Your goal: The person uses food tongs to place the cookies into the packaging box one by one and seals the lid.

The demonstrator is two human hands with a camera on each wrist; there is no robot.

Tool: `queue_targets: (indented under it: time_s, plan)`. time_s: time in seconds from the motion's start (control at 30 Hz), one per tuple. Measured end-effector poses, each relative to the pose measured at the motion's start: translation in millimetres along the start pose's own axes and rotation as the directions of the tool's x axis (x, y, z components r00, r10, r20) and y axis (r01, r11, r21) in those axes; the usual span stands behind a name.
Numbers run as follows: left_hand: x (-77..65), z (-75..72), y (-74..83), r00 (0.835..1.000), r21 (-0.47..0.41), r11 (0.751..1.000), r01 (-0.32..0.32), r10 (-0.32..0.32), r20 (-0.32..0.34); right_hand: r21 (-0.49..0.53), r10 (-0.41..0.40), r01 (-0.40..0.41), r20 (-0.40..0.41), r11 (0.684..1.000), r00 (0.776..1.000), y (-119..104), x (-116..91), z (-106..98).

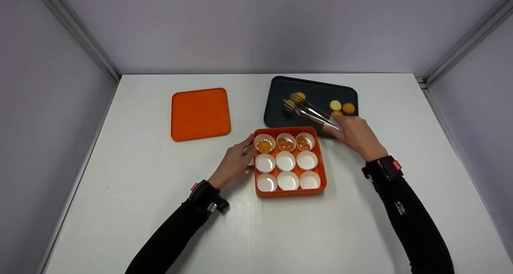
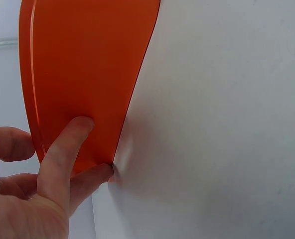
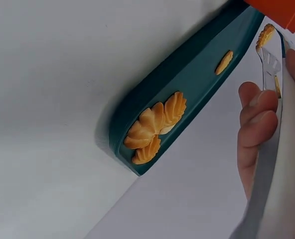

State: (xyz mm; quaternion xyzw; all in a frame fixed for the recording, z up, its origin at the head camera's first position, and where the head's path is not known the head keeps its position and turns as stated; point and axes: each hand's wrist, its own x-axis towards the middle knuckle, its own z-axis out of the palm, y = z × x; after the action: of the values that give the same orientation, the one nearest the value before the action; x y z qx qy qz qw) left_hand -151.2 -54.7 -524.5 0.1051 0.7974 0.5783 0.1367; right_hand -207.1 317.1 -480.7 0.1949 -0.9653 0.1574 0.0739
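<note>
Fingers of my left hand [image 1: 236, 160] touch the outer left wall of an orange square box [image 1: 324, 174]; in the left wrist view they lie against that wall [image 2: 92, 64]. White paper cups [image 1: 285, 161] fill the box in rows. Small golden cookies [image 1: 264, 146] sit in the cups of the far row. My right hand [image 1: 358, 135] grips metal tongs [image 1: 316, 117] by a white handle [image 3: 287, 164]. The tong tips are over the dark tray [image 1: 276, 115], beside a piped cookie [image 1: 298, 96]; whether they pinch it I cannot tell.
More cookies [image 1: 348, 108] lie at the tray's right end, among them a pale round one [image 1: 335, 105]. At the back left an orange square lid or tray [image 1: 200, 115] lies flat on the white table [image 1: 152, 194]. Pale walls enclose the back and sides.
</note>
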Motion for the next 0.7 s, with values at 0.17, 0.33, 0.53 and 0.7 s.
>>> queue_targets:
  time_s: [0.17, 0.33, 0.53, 0.7]
  plan:
    - [0.1, 0.2, 0.3, 1.000, 0.034, 0.999, -0.012, 0.012, -0.012, 0.035, 0.020, -0.020, -0.005, 0.999, 1.000, -4, -7, -6]
    - [0.3, 0.3, -0.4, 1.000, 0.028, 0.999, -0.017, 0.017, -0.010, 0.032, 0.046, -0.046, 0.002, 0.998, 0.999, -9, -16, -11]
    - [0.1, 0.3, -0.9, 1.000, 0.013, 1.000, -0.012, 0.012, -0.006, 0.022, 0.022, -0.022, -0.017, 1.000, 1.000, -15, -28, -14]
    - [-1.1, 0.4, -0.8, 1.000, -0.045, 0.999, -0.004, 0.004, 0.006, 0.010, -0.014, 0.014, -0.040, 1.000, 0.999, -21, -37, -17]
